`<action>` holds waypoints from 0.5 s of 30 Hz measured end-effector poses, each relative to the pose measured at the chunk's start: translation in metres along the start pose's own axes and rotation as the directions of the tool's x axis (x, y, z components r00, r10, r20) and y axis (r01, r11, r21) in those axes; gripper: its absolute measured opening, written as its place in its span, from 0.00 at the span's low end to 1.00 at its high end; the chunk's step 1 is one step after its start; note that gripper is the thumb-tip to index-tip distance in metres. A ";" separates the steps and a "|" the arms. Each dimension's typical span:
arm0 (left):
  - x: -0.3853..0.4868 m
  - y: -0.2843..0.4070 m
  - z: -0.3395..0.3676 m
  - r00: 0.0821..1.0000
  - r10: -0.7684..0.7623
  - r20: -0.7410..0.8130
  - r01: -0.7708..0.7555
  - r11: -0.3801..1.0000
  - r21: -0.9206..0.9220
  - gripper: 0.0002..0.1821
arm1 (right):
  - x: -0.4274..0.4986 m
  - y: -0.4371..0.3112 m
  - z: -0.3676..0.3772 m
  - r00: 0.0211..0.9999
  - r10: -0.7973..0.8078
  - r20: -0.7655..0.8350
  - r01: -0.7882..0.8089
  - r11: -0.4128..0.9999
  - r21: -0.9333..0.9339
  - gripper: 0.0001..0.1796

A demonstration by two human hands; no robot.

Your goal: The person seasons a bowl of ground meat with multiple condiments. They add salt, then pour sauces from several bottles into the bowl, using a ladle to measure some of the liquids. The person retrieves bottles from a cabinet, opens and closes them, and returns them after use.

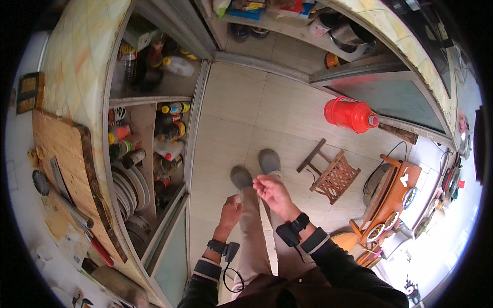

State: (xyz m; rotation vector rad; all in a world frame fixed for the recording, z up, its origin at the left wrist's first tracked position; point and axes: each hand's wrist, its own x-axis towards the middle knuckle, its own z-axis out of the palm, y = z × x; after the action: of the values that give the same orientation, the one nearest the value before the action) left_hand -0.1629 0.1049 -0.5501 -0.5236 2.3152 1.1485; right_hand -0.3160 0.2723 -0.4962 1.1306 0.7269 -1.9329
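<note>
Both of my hands hang in the air above the tiled floor (231,104), in front of my legs. My left hand (231,211) is lower in the view, seen from its back; its fingers are partly hidden, and whether they hold anything cannot be told. My right hand (274,192) is turned partly palm up with its fingers curled, near my shoes; no object shows in it. A strapped device sits on each wrist. Nearest on the right lies a low wooden stool (335,177) with a lattice seat, apart from my hand.
Left, open cabinet shelves (133,101) hold bottles and stacked plates (133,188); a cleaver (61,179) lies on a wooden cutting board (63,142). A red plastic thermos jug (348,114) is on the upper right, above an orange wooden table (408,177) with bowls.
</note>
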 end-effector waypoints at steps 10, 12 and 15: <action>0.013 -0.120 -0.005 0.864 -0.494 -0.094 0.422 0.813 -0.401 0.17 | 0.017 0.028 -0.006 0.994 0.104 0.026 -0.104 0.995 -0.001 0.08; 0.021 -0.168 -0.032 0.826 -0.559 -0.068 0.292 0.529 -0.797 0.15 | 0.017 0.040 -0.011 0.988 0.156 -0.001 -0.156 0.987 -0.033 0.09; 0.034 -0.229 -0.071 0.737 -0.610 -0.292 0.289 0.674 -0.679 0.11 | 0.014 0.052 -0.021 0.982 0.186 -0.015 -0.186 0.980 -0.076 0.09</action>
State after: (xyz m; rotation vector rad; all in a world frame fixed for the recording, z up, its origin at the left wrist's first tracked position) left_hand -0.0855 -0.0868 -0.6751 -1.7457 1.9203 1.5912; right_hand -0.2680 0.2556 -0.5226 1.1181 0.6692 -1.7307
